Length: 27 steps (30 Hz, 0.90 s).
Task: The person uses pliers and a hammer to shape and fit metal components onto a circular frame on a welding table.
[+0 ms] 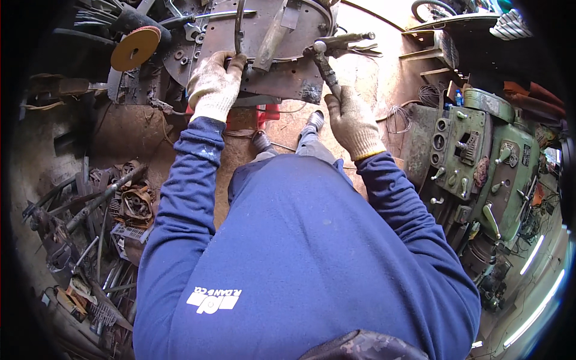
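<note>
Both of my hands wear pale knit work gloves. My left hand [215,85] is closed at the near edge of a rusty metal plate [228,39], its thumb and fingers around the lower end of a thin dark metal rod [239,27]. Beside that rod a flat worn metal bar [271,41] lies slanted on the plate. Off the plate's right corner, my right hand [355,123] grips the handle of a hammer [326,67] with a rounded head end. Another tool with thin prongs [360,50] shows by the hammer head, partly hidden.
An orange abrasive disc [135,48] stands left of the plate, near nuts and wrenches [193,31]. Scrap metal [129,201] piles up at the left. A green machine with levers [480,156] stands at the right, near coiled wire [398,119]. A red object [268,112] shows under the plate.
</note>
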Each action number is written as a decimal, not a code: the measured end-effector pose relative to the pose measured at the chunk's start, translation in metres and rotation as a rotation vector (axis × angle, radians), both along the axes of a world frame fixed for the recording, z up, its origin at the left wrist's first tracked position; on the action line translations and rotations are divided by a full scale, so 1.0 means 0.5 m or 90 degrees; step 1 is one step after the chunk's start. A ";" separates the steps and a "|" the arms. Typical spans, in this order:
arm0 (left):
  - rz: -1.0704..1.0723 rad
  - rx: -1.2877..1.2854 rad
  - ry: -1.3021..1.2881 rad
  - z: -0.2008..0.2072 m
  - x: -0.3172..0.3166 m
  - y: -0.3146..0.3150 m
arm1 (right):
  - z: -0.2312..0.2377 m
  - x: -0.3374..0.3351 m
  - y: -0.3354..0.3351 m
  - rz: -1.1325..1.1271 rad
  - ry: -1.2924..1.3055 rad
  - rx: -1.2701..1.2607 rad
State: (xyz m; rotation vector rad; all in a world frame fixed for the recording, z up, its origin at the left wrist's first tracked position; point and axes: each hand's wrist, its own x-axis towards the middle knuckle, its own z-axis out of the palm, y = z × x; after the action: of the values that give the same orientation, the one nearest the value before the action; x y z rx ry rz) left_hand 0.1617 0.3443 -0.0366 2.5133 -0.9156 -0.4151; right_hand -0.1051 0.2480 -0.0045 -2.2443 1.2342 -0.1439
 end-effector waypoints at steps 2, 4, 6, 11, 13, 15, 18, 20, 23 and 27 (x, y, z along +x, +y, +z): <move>-0.001 0.006 0.004 0.004 -0.001 0.001 | 0.026 0.010 0.013 -0.013 -0.061 0.060; 0.001 0.018 -0.002 0.006 -0.002 0.002 | 0.043 0.021 0.027 0.015 -0.095 0.057; -0.001 0.023 -0.001 0.012 -0.004 -0.001 | 0.041 0.032 0.039 0.014 -0.128 0.116; 0.005 0.042 0.024 0.020 -0.006 -0.002 | 0.034 0.047 0.061 0.045 -0.022 0.071; 0.002 0.033 0.008 0.022 -0.008 -0.001 | 0.019 0.050 0.062 0.057 0.006 0.037; -0.005 0.040 0.021 0.022 -0.005 -0.002 | 0.019 0.052 0.062 0.057 -0.006 0.045; -0.009 0.034 -0.013 0.012 -0.003 0.001 | 0.046 0.061 0.068 0.036 -0.057 0.048; -0.006 0.026 -0.028 -0.003 -0.001 0.003 | 0.046 0.059 0.071 0.028 -0.139 0.028; -0.014 0.029 -0.015 -0.002 0.001 0.001 | 0.026 0.056 0.072 0.035 -0.105 0.002; -0.012 0.040 0.008 0.003 0.003 -0.001 | 0.014 0.069 0.063 0.052 0.029 0.022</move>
State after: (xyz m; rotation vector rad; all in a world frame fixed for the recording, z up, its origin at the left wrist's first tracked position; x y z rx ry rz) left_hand 0.1632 0.3437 -0.0353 2.5571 -0.9350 -0.4719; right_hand -0.0708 0.2793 0.0027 -2.2750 1.1574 -0.0404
